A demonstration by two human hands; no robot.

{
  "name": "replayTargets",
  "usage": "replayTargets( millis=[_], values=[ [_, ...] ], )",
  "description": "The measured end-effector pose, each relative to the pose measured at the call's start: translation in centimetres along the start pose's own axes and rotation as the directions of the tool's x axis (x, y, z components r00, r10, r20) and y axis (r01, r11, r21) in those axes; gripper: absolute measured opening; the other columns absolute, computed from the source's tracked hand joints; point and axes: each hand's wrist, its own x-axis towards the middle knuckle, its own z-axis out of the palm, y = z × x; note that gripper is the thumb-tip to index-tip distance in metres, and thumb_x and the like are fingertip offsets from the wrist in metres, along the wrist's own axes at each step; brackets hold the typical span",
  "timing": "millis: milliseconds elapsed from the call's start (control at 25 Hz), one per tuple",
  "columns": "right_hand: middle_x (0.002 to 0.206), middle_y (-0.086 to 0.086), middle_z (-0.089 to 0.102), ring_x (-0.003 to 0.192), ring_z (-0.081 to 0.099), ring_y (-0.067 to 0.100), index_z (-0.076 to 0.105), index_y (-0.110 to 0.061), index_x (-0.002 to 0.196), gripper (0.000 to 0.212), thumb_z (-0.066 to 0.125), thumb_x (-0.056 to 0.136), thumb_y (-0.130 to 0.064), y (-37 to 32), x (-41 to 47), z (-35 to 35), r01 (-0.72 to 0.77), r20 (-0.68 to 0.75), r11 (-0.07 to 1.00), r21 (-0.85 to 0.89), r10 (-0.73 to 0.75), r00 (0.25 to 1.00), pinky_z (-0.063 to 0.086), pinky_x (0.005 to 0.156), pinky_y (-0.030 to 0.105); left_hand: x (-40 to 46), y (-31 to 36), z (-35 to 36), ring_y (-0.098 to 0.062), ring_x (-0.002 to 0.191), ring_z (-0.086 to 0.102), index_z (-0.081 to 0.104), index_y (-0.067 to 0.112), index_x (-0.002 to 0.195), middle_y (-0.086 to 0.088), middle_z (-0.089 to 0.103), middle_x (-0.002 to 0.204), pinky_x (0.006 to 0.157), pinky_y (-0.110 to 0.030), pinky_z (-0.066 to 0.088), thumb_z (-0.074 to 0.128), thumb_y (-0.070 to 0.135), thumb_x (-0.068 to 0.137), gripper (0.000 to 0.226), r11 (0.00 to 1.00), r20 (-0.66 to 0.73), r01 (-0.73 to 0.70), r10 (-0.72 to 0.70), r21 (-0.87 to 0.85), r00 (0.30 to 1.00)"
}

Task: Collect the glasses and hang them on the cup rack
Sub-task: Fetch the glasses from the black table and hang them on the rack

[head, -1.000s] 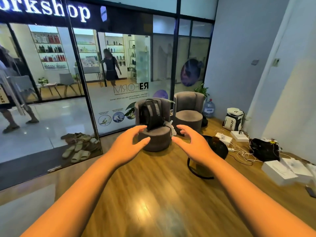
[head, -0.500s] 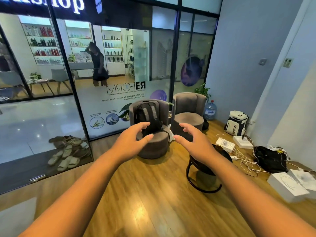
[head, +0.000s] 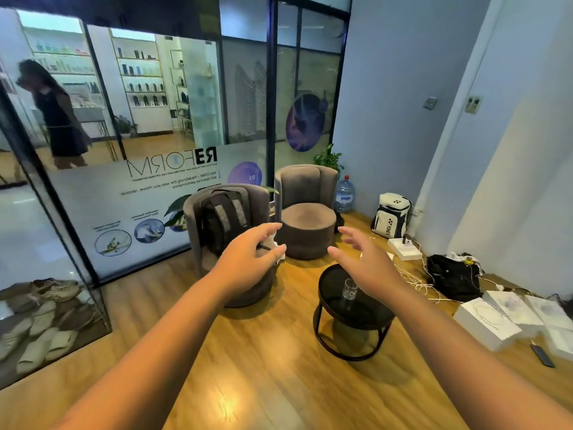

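Note:
A clear drinking glass stands upright on a small round black side table on the wooden floor. My right hand hovers just above and behind the glass, fingers spread, holding nothing. My left hand is held out at the same height further left, in front of a grey armchair, also with fingers apart and nothing in it. No cup rack is in view.
Two grey round armchairs stand by the glass wall; the left one holds a black backpack. White boxes, cables, a black bag and a white backpack lie along the right wall. Shoes sit outside the glass at left.
The view has moved closer to the chairs and tilted down, bringing the black table and its glass fully into sight. Both hands stay outstretched with fingers apart.

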Motion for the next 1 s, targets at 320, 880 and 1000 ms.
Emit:
replayTargets(
  millis=[320,880,1000],
  values=[
    [0.153,-0.002,0.054,0.136,0.052,0.022,0.039,-0.038,0.158,0.068,0.067,0.097,-0.054,2.1,11.7,2.0,-0.142,-0.137,0.989,-0.038,0.136,0.981,0.046,0.09,0.032,16.4,-7.1,0.9,0.003,0.13,0.045,0.045,0.04,0.151,0.015,0.053,0.15,0.106,-0.025,0.043,0.063,0.046,0.099,0.055,0.993,0.18,-0.118,0.12,-0.021,0.976],
    [0.156,-0.005,0.051,0.141,0.049,0.021,0.038,-0.053,0.152,0.067,0.068,0.092,-0.062,15.0,28.5,0.1,-0.285,-0.263,0.958,-0.032,0.267,0.927,0.046,0.093,0.033,38.3,-11.6,12.6,0.004,0.124,0.047,0.045,0.04,0.15,0.024,0.052,0.139,0.087,-0.003,0.032,0.065,0.043,0.098,0.055,0.973,0.345,-0.217,0.231,-0.08,0.91],
    [0.155,-0.006,0.051,0.14,0.049,0.02,0.037,-0.055,0.151,0.068,0.068,0.091,-0.063,18.2,33.9,-2.2,-0.295,-0.231,0.955,-0.042,0.278,0.932,0.045,0.091,0.032,43.6,-11.5,15.8,0.001,0.126,0.05,0.046,0.039,0.15,0.02,0.055,0.141,0.097,-0.014,0.041,0.066,0.043,0.098,0.056,0.976,0.351,-0.202,0.217,-0.078,0.911]
  ],
)
